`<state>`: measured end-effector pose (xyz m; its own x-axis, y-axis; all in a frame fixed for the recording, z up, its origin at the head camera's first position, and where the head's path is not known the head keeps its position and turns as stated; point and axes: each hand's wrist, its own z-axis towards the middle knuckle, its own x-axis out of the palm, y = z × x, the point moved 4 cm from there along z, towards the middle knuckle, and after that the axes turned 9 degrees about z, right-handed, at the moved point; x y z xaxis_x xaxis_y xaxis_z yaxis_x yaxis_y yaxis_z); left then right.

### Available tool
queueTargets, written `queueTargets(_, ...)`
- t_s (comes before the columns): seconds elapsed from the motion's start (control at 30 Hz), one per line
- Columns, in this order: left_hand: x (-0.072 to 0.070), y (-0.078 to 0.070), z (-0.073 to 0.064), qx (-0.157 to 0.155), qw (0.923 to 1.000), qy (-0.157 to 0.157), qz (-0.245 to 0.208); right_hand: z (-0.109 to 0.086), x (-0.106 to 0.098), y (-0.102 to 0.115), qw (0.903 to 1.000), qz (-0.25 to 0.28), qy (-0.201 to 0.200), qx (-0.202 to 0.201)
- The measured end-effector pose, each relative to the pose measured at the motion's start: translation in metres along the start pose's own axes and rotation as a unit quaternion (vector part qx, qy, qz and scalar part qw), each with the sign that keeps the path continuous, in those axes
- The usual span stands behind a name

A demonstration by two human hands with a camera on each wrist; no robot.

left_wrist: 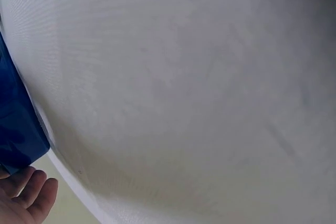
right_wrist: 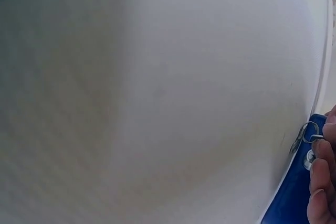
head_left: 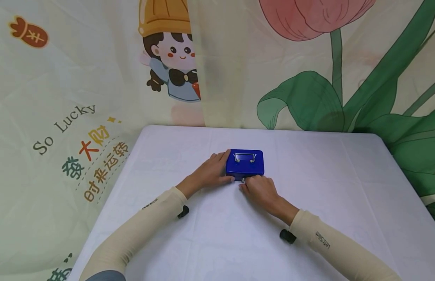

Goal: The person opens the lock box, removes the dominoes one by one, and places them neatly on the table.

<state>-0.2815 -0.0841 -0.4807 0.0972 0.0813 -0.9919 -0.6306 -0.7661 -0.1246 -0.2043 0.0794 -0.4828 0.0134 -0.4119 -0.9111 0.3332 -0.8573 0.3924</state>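
A blue metal cash box (head_left: 245, 163) with a thin folding handle (head_left: 245, 157) on its lid sits closed on the white table. My left hand (head_left: 214, 169) holds it along its left side, fingers by the back corner and thumb at the front corner. In the left wrist view those fingers (left_wrist: 32, 191) lie against the box's end. At the front, my right hand (head_left: 261, 190) pinches a small key (right_wrist: 317, 137), mostly hidden by the fingers, close beside the round silver lock (right_wrist: 310, 159). From its key ring (right_wrist: 311, 124) a second key (right_wrist: 297, 141) hangs.
A white cloth (head_left: 330, 187) covers the table, its back edge close to a printed curtain (head_left: 231, 66) with a cartoon figure and a tulip. Beige sleeves cover both forearms, and a small black device (head_left: 287, 236) sits at the right wrist.
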Motion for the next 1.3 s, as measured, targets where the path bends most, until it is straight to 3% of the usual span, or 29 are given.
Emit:
queueTargets(0.9, 0.003, 0.0027, 0.0015, 0.006, 0.9999, 0.004, 0.01, 0.0046, -0.0004, -0.0032, 0.9998, -0.008, -0.014, -0.009)
queueTargets(1.3, 0.0034, 0.0029, 0.0019, 0.009, 0.9999, 0.001, 0.006, 0.0022, 0.0005, -0.0048, 0.9983, 0.058, -0.007, 0.003)
